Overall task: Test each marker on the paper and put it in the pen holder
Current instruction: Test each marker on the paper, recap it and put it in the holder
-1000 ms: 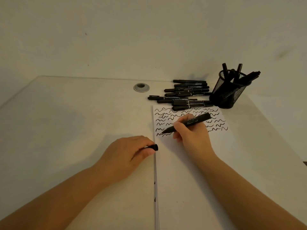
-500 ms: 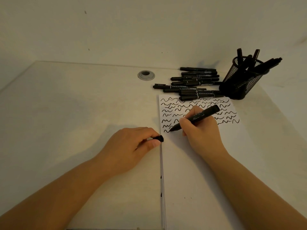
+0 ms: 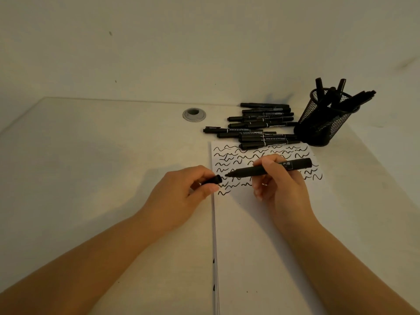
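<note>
Gripping a black marker (image 3: 250, 172) at mid-frame over the scribbled paper (image 3: 261, 235), the right hand (image 3: 280, 185) points its tip at the cap (image 3: 212, 180) pinched by the left hand (image 3: 181, 196); mesh pen holder (image 3: 322, 123) upper right

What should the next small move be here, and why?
Probably bring the cap onto the tip of the marker. The left hand pinches the cap beside the bare tip, the right hand holds the marker level above the paper, and squiggles are already there.
</note>
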The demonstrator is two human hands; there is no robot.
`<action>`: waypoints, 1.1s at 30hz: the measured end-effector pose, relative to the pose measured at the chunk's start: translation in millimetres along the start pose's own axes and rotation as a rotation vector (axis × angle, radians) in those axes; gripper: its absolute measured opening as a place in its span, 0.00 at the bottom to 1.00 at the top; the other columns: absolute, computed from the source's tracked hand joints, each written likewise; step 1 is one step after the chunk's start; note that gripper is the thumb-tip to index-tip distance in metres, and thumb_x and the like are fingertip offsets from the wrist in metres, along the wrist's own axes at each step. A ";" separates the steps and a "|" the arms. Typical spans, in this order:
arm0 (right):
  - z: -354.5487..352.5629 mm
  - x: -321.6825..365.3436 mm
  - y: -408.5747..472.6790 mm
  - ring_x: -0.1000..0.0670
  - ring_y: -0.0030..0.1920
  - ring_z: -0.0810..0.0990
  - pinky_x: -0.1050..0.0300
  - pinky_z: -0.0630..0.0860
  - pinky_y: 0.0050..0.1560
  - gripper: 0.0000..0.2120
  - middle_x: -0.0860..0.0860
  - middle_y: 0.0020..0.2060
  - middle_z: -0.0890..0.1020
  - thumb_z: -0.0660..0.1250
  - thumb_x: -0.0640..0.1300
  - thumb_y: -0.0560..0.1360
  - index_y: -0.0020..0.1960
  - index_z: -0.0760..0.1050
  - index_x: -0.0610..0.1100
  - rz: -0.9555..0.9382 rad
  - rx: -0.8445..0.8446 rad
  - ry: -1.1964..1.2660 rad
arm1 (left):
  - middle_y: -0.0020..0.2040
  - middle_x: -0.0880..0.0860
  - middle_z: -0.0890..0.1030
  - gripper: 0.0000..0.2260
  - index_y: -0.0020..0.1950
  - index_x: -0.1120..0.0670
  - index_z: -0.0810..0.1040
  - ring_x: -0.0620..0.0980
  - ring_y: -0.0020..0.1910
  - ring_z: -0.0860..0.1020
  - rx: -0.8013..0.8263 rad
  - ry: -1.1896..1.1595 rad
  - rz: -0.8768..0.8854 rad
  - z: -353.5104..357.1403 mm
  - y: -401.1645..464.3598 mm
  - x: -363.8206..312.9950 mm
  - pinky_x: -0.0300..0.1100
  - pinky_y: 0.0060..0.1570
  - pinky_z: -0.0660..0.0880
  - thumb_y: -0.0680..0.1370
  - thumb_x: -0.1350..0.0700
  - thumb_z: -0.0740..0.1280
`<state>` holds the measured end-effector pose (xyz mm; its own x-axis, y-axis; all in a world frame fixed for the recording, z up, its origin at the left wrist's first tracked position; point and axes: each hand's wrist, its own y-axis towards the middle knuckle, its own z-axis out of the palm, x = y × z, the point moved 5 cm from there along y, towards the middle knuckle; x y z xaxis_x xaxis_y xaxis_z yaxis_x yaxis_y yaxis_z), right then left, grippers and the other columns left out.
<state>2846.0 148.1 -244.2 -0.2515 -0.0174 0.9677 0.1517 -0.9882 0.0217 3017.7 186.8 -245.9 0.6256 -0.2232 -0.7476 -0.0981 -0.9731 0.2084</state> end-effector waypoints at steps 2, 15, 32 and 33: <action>1.5 -1.4 1.1 0.51 0.23 0.69 0.62 0.67 0.23 0.10 0.49 0.22 0.74 0.62 0.46 0.69 0.31 0.77 0.49 0.011 0.016 -0.002 | 0.36 0.28 0.76 0.12 0.42 0.35 0.72 0.32 0.36 0.74 -0.007 -0.012 0.011 -1.4 -1.5 -0.4 0.24 0.36 0.67 0.75 0.54 0.66; 17.2 3.1 -12.4 0.53 0.25 0.71 0.63 0.67 0.26 0.06 0.50 0.24 0.75 0.62 0.43 0.69 0.35 0.74 0.43 -0.045 0.242 -0.187 | 0.36 0.35 0.76 0.06 0.43 0.39 0.73 0.35 0.36 0.73 0.005 0.040 0.074 -1.9 -4.0 -10.6 0.25 0.35 0.65 0.73 0.51 0.67; 23.4 3.2 -23.6 0.51 0.18 0.64 0.65 0.61 0.24 0.12 0.54 0.19 0.68 0.58 0.46 0.66 0.25 0.70 0.45 -0.247 0.175 0.025 | 0.35 0.41 0.66 0.13 0.42 0.56 0.77 0.41 0.32 0.65 -0.042 0.300 0.367 -0.9 -21.4 -47.4 0.32 0.31 0.59 0.77 0.51 0.56; 24.0 3.9 -24.5 0.52 0.18 0.64 0.66 0.61 0.24 0.12 0.55 0.19 0.68 0.58 0.45 0.66 0.25 0.70 0.44 -0.268 0.181 0.025 | 0.35 0.41 0.66 0.13 0.42 0.56 0.77 0.41 0.31 0.64 -0.024 0.279 0.361 -0.5 -22.0 -47.1 0.32 0.30 0.59 0.77 0.51 0.56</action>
<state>2864.3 175.8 -234.9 -0.3284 0.2334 0.9152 0.2441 -0.9151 0.3210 2990.8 218.7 -215.0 0.7395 -0.5210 -0.4264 -0.3325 -0.8333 0.4416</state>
